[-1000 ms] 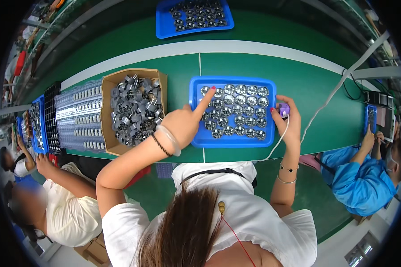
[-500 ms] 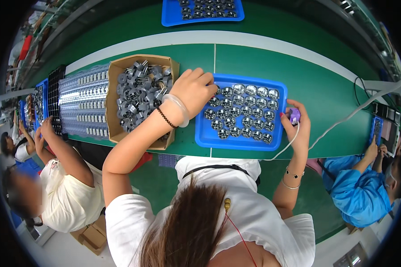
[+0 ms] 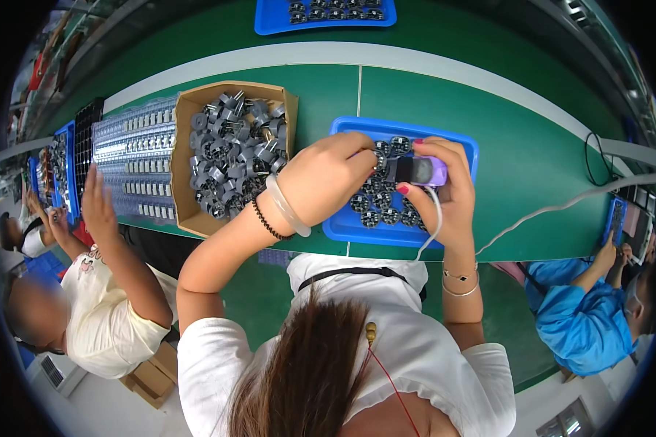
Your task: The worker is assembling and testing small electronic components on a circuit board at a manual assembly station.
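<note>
My left hand (image 3: 326,178) is closed in a pinch at the left side of the blue tray (image 3: 453,136). A small round shiny component (image 3: 378,159) shows at its fingertips, partly hidden. Above the tray, my right hand (image 3: 448,191) is wrapped round a purple handheld device (image 3: 437,172) with a black front end and a white cable (image 3: 435,218). The device's black end points left, close to the left fingertips. Several similar round components (image 3: 390,216) lie in rows in the tray, partly covered by my hands.
Left of the tray stands a cardboard box (image 3: 290,120) of grey round parts with metal pins (image 3: 229,156). Clear plastic trays (image 3: 135,156) lie beyond it. Another blue tray (image 3: 328,26) is at the far side. A co-worker (image 3: 116,313) sits left, another in blue (image 3: 587,309) right.
My right hand has brought the purple device leftward from the tray's right edge to over its middle. My left hand has shifted slightly right and nearer. The left co-worker's hand has risen.
</note>
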`<state>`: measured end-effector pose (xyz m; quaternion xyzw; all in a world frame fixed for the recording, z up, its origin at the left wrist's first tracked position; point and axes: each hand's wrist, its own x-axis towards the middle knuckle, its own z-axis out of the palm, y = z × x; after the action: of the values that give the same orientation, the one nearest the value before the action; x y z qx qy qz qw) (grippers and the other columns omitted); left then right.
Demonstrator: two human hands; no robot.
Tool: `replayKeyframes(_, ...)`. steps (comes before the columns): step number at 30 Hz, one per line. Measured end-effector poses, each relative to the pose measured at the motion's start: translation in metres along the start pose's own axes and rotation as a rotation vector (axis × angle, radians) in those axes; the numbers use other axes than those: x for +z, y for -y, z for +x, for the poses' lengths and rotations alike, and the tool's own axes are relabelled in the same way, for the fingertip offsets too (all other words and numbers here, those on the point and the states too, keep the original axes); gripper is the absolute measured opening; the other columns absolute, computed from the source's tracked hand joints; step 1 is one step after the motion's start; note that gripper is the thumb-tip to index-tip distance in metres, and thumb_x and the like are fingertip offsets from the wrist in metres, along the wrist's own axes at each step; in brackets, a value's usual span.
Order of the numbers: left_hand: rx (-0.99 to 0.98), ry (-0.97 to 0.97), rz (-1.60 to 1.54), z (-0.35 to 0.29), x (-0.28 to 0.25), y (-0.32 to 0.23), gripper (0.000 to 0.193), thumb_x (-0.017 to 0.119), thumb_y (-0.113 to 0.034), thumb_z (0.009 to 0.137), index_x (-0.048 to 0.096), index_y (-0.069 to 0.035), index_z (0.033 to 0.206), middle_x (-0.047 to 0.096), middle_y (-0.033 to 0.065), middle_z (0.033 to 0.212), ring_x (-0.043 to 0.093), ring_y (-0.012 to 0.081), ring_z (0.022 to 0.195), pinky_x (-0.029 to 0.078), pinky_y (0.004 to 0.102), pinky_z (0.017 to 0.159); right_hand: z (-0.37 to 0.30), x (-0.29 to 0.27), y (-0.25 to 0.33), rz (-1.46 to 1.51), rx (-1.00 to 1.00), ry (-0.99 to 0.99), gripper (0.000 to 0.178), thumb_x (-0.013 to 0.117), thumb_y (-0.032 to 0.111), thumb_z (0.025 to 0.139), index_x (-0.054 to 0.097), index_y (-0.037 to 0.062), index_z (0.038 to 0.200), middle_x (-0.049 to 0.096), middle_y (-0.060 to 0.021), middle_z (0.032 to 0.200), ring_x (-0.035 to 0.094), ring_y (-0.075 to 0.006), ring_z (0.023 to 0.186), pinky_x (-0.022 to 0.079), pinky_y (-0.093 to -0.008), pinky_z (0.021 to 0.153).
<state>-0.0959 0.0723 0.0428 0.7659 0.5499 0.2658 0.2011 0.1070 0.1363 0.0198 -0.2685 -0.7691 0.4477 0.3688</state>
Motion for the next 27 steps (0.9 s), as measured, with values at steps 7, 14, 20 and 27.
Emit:
replayKeyframes(7,0.024,-0.104,-0.003,0.001,-0.001,-0.002,0.012,0.067,-0.009,0.077,0.059,-0.004,0.084,0.058,0.0106,0.093,0.060,0.0286,0.082,0.050,0.0384,0.072,0.004,0.006,-0.005,0.059,-0.002,0.039,0.046,0.082,0.006,0.068,0.061,-0.0004,0.108,0.056,-0.0121,0.108,0.056,-0.0221,0.100,0.048,-0.0313,0.087)
replayKeyframes(14,-0.046,-0.005,0.083,0.003,-0.002,0.015,0.012,0.070,-0.008,0.073,0.063,-0.007,0.084,0.062,0.0049,0.097,0.060,0.0253,0.085,0.048,0.0365,0.076,-0.005,0.006,-0.015,0.157,0.113,-0.143,0.048,0.081,0.005,0.070,0.058,-0.0013,0.111,0.055,-0.0127,0.111,0.058,-0.0243,0.104,0.048,-0.0339,0.091)
replayKeyframes(20,-0.007,0.016,0.421,0.006,0.011,0.032,0.009,0.057,-0.014,0.074,0.065,-0.010,0.076,0.055,0.0023,0.087,0.052,0.0207,0.089,0.040,0.0338,0.079,-0.006,-0.004,-0.014,0.216,0.114,-0.195,0.049,0.082,0.001,0.068,0.060,-0.0024,0.111,0.055,-0.0124,0.110,0.058,-0.0205,0.100,0.049,-0.0287,0.086)
replayKeyframes(27,-0.043,0.023,0.275,0.005,0.002,0.016,0.009,0.070,-0.016,0.072,0.066,-0.010,0.077,0.053,0.0026,0.094,0.051,0.0210,0.091,0.038,0.0340,0.080,-0.012,-0.012,-0.012,0.105,0.133,-0.071,0.050,0.083,0.004,0.067,0.060,-0.0016,0.111,0.056,-0.0130,0.110,0.059,-0.0243,0.102,0.048,-0.0340,0.089)
